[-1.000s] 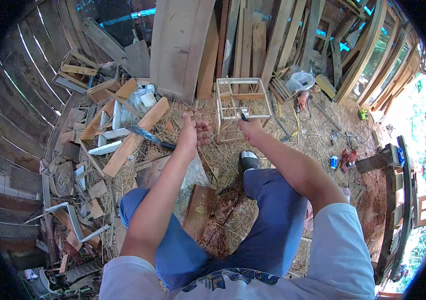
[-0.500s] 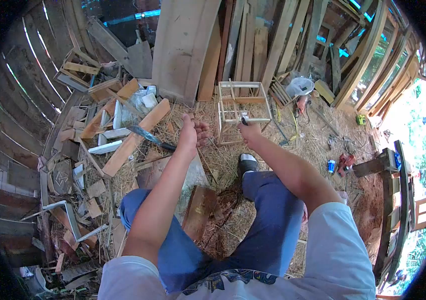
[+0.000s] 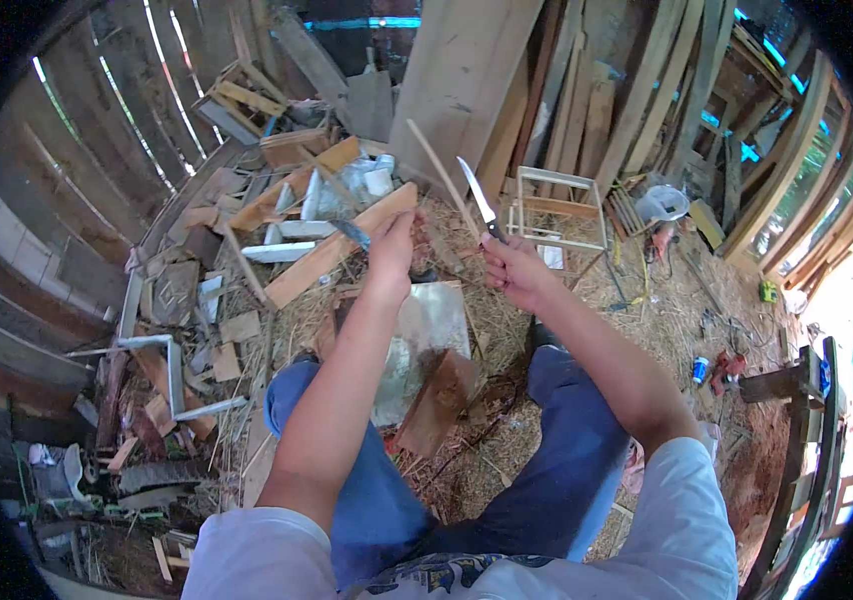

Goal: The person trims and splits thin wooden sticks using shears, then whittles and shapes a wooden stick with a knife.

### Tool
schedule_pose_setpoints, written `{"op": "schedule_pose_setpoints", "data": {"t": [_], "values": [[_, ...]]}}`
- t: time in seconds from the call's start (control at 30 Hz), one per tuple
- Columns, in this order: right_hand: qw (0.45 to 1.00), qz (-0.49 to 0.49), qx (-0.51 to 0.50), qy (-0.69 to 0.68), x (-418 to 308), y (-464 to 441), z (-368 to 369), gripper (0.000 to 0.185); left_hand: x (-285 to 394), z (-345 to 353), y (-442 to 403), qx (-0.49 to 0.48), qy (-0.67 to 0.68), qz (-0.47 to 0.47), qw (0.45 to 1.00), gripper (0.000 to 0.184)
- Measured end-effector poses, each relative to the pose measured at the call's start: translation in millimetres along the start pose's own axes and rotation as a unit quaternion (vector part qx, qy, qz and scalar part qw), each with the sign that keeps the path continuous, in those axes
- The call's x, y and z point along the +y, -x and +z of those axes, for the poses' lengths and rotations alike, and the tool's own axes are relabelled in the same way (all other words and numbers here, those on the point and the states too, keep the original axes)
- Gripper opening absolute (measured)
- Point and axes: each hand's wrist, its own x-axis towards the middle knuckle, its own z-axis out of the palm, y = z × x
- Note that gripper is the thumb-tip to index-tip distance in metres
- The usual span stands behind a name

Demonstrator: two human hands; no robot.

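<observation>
My right hand (image 3: 515, 268) is closed round the black handle of a knife (image 3: 477, 192), whose bright curved blade points up and left. A thin wooden strip (image 3: 439, 168) slants beside the blade, its lower end by my right fingers; whether they grip it is unclear. My left hand (image 3: 397, 252) has its fingers curled in, and what they hold, if anything, is hidden. Behind that hand a second, darker blade (image 3: 351, 232) shows against a pale board (image 3: 319, 262).
Beyond my right hand stands a light wooden frame (image 3: 559, 207). White frame pieces (image 3: 282, 250) and scrap wood lie at the left. Planks (image 3: 467, 75) lean at the back. A blue can (image 3: 700, 370) and red tool (image 3: 729, 372) lie right.
The view has shifted, so the surroundings appear farther right. My right hand has raised the knife, and its blade now shows clearly beside the strip. My left hand has turned slightly.
</observation>
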Motion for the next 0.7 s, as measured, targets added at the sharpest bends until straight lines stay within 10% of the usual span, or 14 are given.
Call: {"op": "schedule_pose_setpoints", "data": {"t": [0.4, 0.7], "values": [[0.988, -0.054, -0.062, 0.132, 47, 70, 81, 0.023, 34, -38, 63, -0.091, 0.004, 0.119, 0.989, 0.019], [0.974, 0.079, 0.102, 0.188, 105, 54, 27, 0.018, 14, -74, 98, 0.043, 0.012, 0.054, 0.998, 0.016]]}}
